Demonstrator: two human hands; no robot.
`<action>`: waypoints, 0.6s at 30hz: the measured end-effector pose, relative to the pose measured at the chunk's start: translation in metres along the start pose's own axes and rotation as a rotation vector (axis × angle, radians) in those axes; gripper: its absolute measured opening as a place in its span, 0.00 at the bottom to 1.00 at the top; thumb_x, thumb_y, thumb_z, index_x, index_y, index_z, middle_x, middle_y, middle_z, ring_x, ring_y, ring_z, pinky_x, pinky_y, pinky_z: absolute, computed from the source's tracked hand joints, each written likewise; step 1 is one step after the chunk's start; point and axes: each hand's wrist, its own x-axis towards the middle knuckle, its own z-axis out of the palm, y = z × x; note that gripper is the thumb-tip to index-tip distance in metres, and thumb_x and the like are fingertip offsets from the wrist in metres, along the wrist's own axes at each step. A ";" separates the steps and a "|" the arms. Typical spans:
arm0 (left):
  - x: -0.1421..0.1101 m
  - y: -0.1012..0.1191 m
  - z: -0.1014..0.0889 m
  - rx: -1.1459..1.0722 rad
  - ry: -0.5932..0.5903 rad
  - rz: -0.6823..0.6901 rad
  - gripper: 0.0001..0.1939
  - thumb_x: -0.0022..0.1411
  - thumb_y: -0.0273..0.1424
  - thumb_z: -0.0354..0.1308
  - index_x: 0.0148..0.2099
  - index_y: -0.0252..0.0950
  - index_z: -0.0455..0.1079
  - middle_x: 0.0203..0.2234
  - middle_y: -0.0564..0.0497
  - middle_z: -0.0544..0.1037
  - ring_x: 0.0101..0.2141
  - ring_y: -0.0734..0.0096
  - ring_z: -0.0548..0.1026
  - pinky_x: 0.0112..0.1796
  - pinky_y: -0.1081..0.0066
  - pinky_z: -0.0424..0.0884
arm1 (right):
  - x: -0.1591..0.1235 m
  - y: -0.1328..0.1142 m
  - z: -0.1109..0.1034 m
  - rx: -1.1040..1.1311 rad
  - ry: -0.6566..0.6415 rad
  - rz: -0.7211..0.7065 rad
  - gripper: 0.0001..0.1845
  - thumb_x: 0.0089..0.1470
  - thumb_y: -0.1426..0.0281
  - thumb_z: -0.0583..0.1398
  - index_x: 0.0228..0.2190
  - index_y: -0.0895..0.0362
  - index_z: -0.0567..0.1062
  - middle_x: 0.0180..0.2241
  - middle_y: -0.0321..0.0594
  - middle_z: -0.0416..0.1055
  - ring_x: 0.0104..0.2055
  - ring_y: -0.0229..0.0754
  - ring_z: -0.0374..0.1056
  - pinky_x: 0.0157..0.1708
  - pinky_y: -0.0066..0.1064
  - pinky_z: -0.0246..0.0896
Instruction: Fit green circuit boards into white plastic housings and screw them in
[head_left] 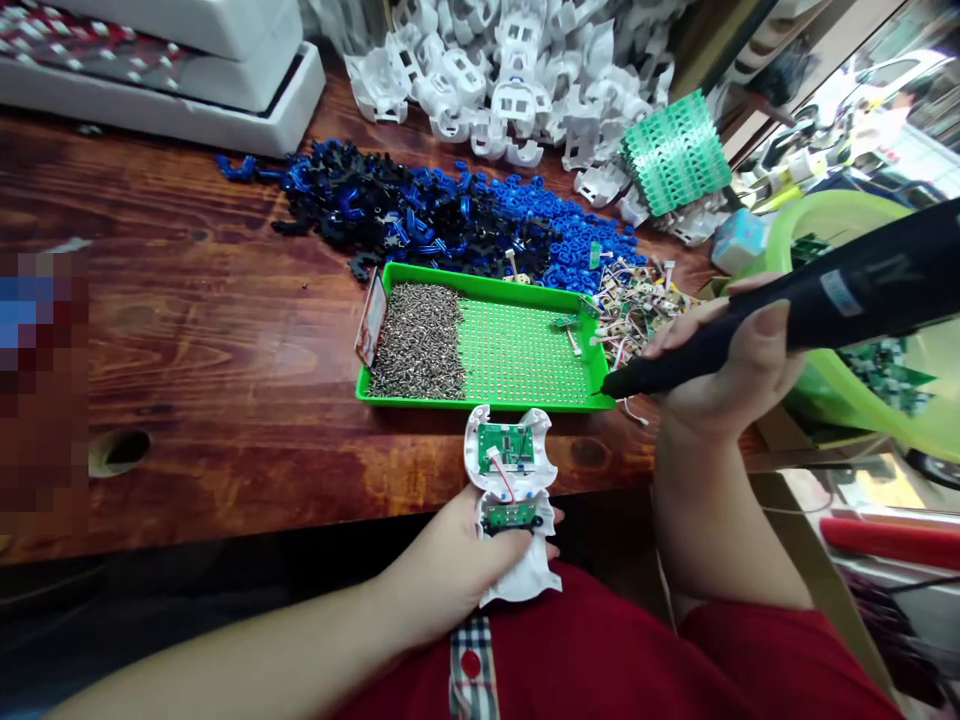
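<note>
1. Far left: I'm seeing a white foam box (pixel 292 115) sitting on the wooden table (pixel 195 290), red wiring lying in it.
2. Next, black and blue parts (pixel 390 200) are lying heaped behind a green tray (pixel 517 405); small metal screws (pixel 418 340) are filling the tray's left portion.
3. With my left hand (pixel 450 550) I'm grasping a white casing (pixel 525 575), thumb pressing over its lower part. The casing is sitting just in front of the tray, above the lap, with two green circuit boards (pixel 506 447) showing and a red-and-white wire (pixel 504 478) running between them.
4. Beyond, white shells (pixel 517 85) are piling up; blue rings (pixel 581 235) are lying nearer.
5. With my right hand (pixel 739 375) I'm gripping a black driver (pixel 847 290), its tip pointing at the tray's near right corner; whether it's touching, I'm not able to tell.
6. Far right, a yellow-green basin (pixel 847 205) is holding more boards.
</note>
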 end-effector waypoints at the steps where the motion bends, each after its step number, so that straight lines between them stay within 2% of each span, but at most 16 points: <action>1: 0.000 0.000 0.000 -0.003 0.005 -0.002 0.24 0.52 0.28 0.60 0.52 0.29 0.61 0.34 0.44 0.79 0.31 0.70 0.76 0.33 0.73 0.70 | -0.001 0.000 0.000 -0.008 0.001 -0.002 0.10 0.51 0.65 0.53 0.32 0.60 0.66 0.14 0.29 0.61 0.12 0.33 0.58 0.11 0.26 0.54; 8: 0.001 -0.005 -0.001 -0.043 -0.006 0.016 0.22 0.53 0.28 0.61 0.50 0.31 0.63 0.44 0.42 0.75 0.40 0.63 0.76 0.40 0.68 0.71 | -0.005 0.000 0.003 -0.029 0.002 -0.001 0.09 0.51 0.66 0.53 0.32 0.59 0.65 0.14 0.28 0.60 0.13 0.32 0.58 0.12 0.26 0.53; 13: 0.001 -0.006 -0.004 -0.049 -0.033 0.011 0.22 0.52 0.27 0.61 0.50 0.32 0.63 0.44 0.41 0.75 0.42 0.62 0.75 0.42 0.66 0.70 | -0.007 0.000 0.002 -0.080 0.008 0.034 0.10 0.49 0.65 0.54 0.32 0.58 0.63 0.15 0.28 0.61 0.12 0.32 0.58 0.12 0.25 0.52; 18: 0.002 -0.004 -0.002 -0.066 -0.018 0.004 0.23 0.50 0.27 0.63 0.49 0.33 0.64 0.44 0.42 0.75 0.41 0.62 0.75 0.41 0.67 0.71 | -0.010 0.003 0.007 -0.071 0.050 0.004 0.09 0.48 0.66 0.55 0.31 0.58 0.64 0.16 0.27 0.60 0.13 0.31 0.57 0.11 0.25 0.52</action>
